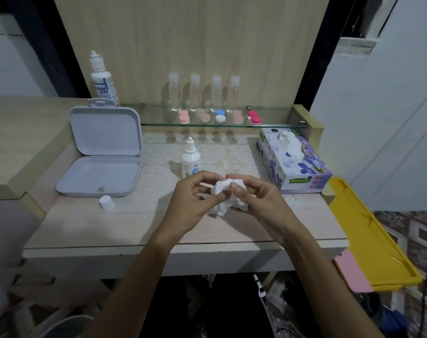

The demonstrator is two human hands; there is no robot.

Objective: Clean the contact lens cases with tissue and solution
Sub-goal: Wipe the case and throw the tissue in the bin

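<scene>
Crumpled tissue [228,196] sitting btwn both hands just above desk [124,223], front-center. Left hand [195,203] + right hand [253,198] both pinching it w/ curled fingers; can't tell if lens case is inside wad. Small solution bottle [190,158] standing uncapped right behind. Lens cases [218,115] lining glass shelf [158,117]. Tissue box [292,162] sitting to right.

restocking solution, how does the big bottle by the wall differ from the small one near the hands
The big bottle stands at the back left, above the open grey case; the small bottle stands mid-table. The big one is taller and wider, with dark lettering; the small one's label is faint blue. Both are white, upright, nozzle-topped.
</scene>
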